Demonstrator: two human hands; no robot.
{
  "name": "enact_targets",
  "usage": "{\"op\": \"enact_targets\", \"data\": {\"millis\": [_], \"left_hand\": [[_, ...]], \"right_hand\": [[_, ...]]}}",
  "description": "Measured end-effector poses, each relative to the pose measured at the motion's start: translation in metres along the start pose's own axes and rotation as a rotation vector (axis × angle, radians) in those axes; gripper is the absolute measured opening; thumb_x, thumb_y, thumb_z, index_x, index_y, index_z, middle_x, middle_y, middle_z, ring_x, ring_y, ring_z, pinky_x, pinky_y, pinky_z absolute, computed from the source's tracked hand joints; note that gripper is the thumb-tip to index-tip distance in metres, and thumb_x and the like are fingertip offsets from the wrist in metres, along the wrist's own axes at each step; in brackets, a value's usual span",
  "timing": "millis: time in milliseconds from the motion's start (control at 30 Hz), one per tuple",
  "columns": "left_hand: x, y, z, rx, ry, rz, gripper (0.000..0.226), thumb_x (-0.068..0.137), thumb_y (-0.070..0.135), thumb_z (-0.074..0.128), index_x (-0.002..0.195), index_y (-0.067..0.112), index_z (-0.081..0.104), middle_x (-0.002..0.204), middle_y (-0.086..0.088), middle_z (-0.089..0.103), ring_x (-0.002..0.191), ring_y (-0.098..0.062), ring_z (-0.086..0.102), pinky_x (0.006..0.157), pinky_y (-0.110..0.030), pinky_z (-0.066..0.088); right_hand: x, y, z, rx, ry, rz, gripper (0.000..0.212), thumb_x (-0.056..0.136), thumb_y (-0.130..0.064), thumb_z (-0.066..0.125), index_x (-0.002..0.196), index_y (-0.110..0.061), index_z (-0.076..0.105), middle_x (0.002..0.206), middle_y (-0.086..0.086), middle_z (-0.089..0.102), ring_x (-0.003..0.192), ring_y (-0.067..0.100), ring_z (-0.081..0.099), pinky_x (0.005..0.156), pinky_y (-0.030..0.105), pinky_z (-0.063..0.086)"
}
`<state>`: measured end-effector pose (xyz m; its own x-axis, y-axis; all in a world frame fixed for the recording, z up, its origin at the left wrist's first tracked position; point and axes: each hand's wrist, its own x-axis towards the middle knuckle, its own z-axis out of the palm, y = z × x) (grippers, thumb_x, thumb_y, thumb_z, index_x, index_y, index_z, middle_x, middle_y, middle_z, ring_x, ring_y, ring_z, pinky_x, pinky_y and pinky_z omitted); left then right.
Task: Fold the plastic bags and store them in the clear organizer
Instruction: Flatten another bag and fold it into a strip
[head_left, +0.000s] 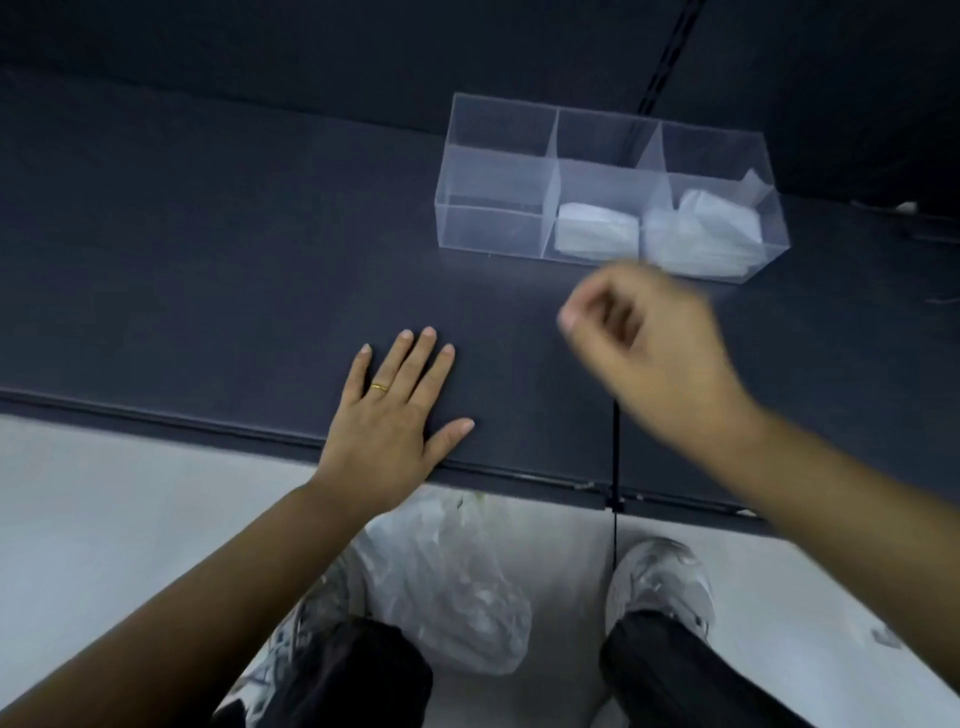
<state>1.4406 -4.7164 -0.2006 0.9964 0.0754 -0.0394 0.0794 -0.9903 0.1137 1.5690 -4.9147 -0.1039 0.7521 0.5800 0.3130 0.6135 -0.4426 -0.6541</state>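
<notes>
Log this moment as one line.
left hand flat on dark table; right hand curled, empty; clear plastic organizer: folded white bags in middle, right compartments; crumpled clear bag on floor

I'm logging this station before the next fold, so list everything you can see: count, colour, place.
table: one, dark, across the upper view
organizer: one, clear, three compartments, far right part of the table
folded bag: one, white, middle compartment
bags: count unclear, white, right compartment
loose bag: one, translucent white, on the floor between the shoes
floor: light grey, below the table edge
shoes: two, white-grey, on the floor
trousers: black, bottom of view
ring: one, gold, on the left hand
left hand: flat on the table near its front edge
right hand: blurred, fingers curled, nothing seen in it, over the table in front of the organizer
</notes>
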Motion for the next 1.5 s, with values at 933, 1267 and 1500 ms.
{"op": "enact_targets", "data": {"millis": [933,1267,1500], "left_hand": [[0.001,-0.005,-0.067,-1.529,-0.464,-0.182,0.115,0.041,0.099,0.049,0.134,0.031,0.048,0.136,0.003,0.057,0.132,-0.019,0.047,0.114,-0.052,0.028],[0.026,0.053,-0.064,-1.361,-0.267,-0.298,0.032,0.081,0.015,0.074,0.112,0.018,0.066,0.093,0.005,0.074,0.095,-0.013,0.068,0.084,-0.021,0.051],[0.027,0.046,-0.064,-1.567,0.016,-0.629,0.013,0.089,0.018,0.065,0.079,0.015,0.072,0.067,-0.005,0.064,0.058,-0.02,0.052,0.048,-0.019,0.044]], "right_hand": [[-0.015,0.023,-0.007,1.089,-0.054,1.314,0.019,0.095,-0.025,0.055,0.088,-0.01,0.063,0.086,0.007,0.065,0.069,0.017,0.064,0.067,0.03,0.057],[-0.033,-0.009,-0.001,1.34,-0.378,0.724,0.049,0.094,-0.029,0.053,0.139,-0.015,0.041,0.123,0.011,0.064,0.116,0.026,0.061,0.088,0.035,0.053],[-0.043,0.001,0.0,0.839,-0.243,0.748,0.051,0.076,-0.005,0.073,0.122,-0.017,0.057,0.112,0.008,0.07,0.102,0.023,0.068,0.085,0.031,0.056]]}}
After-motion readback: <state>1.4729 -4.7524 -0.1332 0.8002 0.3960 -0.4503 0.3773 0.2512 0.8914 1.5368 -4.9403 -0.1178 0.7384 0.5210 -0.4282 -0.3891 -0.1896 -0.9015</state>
